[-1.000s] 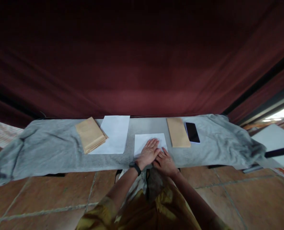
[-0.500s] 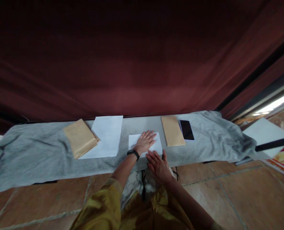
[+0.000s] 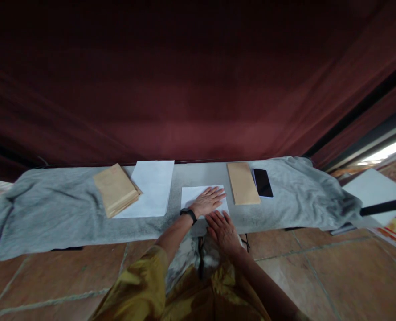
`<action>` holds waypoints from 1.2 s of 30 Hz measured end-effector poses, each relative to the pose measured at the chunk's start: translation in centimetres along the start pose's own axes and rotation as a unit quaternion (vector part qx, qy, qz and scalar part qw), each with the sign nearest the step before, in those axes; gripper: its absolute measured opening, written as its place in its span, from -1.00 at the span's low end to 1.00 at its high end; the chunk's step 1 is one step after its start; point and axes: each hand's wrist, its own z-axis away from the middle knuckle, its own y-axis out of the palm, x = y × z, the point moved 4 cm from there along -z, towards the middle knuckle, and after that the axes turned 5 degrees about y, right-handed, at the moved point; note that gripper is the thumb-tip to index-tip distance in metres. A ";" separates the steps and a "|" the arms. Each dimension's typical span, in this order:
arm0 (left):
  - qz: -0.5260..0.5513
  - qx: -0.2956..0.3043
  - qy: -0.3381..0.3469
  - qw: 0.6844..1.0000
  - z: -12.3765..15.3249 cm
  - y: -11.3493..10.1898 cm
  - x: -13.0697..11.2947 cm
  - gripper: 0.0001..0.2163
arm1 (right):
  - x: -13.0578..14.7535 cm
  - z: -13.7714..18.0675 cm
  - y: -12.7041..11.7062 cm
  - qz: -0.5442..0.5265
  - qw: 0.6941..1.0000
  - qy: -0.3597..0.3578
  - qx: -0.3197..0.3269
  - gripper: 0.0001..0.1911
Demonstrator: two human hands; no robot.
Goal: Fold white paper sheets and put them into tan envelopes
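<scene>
A folded white sheet of paper (image 3: pixel 191 195) lies on the grey cloth (image 3: pixel 67 209) in front of me. My left hand (image 3: pixel 209 201), with a black band on its wrist, lies flat on the sheet, fingers stretched out. My right hand (image 3: pixel 222 228) rests flat at the sheet's near edge, fingers together and extended. Neither hand grips anything.
To the left lie a stack of brown envelopes (image 3: pixel 116 189) and a larger white sheet (image 3: pixel 153 187). To the right lie a single brown envelope (image 3: pixel 242 183) and a black phone (image 3: pixel 263 182). A dark red curtain (image 3: pixel 198 89) hangs behind. A white board (image 3: pixel 373 189) stands at far right.
My left hand slid across the sheet towards the right. My right hand drew back to the sheet's near edge. The view shifted slightly.
</scene>
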 end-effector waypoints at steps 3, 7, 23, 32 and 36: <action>-0.001 -0.002 -0.017 1.000 -0.4 0.0 0.4 -0.54 | 0.0 0.1 0.1 0.019 1.000 -0.006 -0.006 -0.53; -0.003 -0.009 -0.049 0.999 -1.5 0.0 0.8 -0.52 | 0.1 0.2 0.0 0.044 0.999 -0.011 -0.010 -0.51; 0.017 -0.074 -0.076 0.994 8.7 0.2 -3.1 -0.50 | -0.5 0.1 -0.2 -0.071 0.997 0.033 -0.014 -0.56; -0.034 -0.081 -0.063 0.994 12.9 0.1 -5.9 -0.49 | -1.0 -4.4 0.4 -0.064 0.998 0.013 0.026 -0.54; -0.050 -0.089 -0.066 0.993 12.7 0.4 -5.9 -0.50 | -0.7 -7.6 1.3 0.007 0.998 -0.016 0.061 -0.52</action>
